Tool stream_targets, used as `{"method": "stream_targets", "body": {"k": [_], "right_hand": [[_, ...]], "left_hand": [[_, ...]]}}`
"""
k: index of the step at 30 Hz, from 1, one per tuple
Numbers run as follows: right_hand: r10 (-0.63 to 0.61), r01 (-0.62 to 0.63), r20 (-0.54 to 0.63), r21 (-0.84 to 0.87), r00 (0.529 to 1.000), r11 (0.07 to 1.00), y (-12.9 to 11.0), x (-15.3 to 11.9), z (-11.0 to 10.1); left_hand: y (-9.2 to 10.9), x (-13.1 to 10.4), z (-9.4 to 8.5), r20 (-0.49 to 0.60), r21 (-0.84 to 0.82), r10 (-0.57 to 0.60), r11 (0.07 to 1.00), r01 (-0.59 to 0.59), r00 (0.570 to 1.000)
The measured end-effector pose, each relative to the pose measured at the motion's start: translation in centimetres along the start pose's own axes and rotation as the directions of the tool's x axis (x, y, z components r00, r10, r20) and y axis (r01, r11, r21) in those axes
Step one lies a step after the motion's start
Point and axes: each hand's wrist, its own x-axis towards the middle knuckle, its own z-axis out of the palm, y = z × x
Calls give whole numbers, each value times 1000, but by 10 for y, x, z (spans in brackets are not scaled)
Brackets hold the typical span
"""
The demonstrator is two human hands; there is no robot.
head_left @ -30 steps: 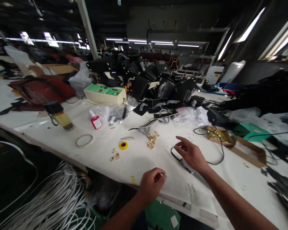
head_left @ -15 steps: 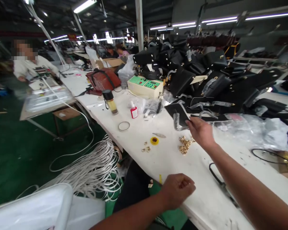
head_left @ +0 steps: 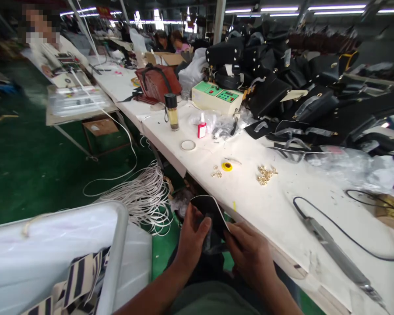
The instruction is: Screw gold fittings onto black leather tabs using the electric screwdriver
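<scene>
A black leather piece [head_left: 213,212] with a pale edge is held between my two hands, over my lap and beside the table's front edge. My left hand [head_left: 193,234] grips its left side, thumb on top. On its right side my right hand [head_left: 248,245] has its fingers closed round the edge. A strip in cloudy plastic hangs from the piece between the hands. Gold metal fittings [head_left: 265,174] lie in a small heap on the white table [head_left: 249,197], with a yellow ring-shaped roll [head_left: 226,166] to their left.
Black bags [head_left: 269,96] are piled at the back right. A grey pen-like tool [head_left: 338,256] with a cable lies on the right. A red bottle [head_left: 202,127] and a control box [head_left: 216,98] stand farther back. At lower left is a white bin [head_left: 118,245]. A person [head_left: 52,48] is at far left.
The black piece has moved from above the table down to my lap. My left hand, earlier without it, now holds it too. The view has tilted down, showing the bin's contents.
</scene>
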Motion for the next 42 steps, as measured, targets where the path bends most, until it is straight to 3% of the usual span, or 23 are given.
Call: {"method": "stream_targets", "body": {"k": [3, 7, 9, 12, 14, 18, 23, 32, 38, 40, 42], "right_hand": [[103, -113, 104, 98, 989, 989, -9, -1, 13], [288, -336, 236, 194, 928, 922, -6, 15, 8], [329, -374, 222, 209, 918, 903, 5, 29, 6], [322, -328, 68, 129, 944, 936, 27, 64, 10], [241, -240, 13, -60, 971, 969, 42, 94, 17], [206, -112, 124, -523, 971, 845, 62, 151, 33], [234, -22, 254, -632, 938, 775, 70, 189, 44], [310, 55, 373, -712, 874, 700, 77, 215, 39], [273, 59, 339, -716, 900, 695, 67, 221, 34], [243, -39, 264, -599, 933, 800, 55, 208, 26], [243, -202, 147, -249, 959, 947, 36, 181, 16]], "left_hand": [[-1, -2, -20, -32, -150, -131, 981, 125, 991], [8, 2, -37, 114, -244, -282, 921, 302, 952], [10, 3, -39, 134, -261, -287, 913, 313, 948], [8, 3, -38, 70, -280, -244, 926, 254, 967], [6, 3, -37, 30, -264, -243, 934, 242, 970], [4, 3, -44, -3, -182, -230, 957, 226, 973], [4, 5, -51, -63, -105, -221, 971, 214, 973], [11, 7, -45, -43, -126, -230, 967, 223, 972], [19, 3, -41, -49, -128, -194, 974, 187, 980], [20, 1, -41, -59, -121, -175, 978, 167, 983], [21, -1, -40, -64, -113, -163, 981, 155, 985]]}}
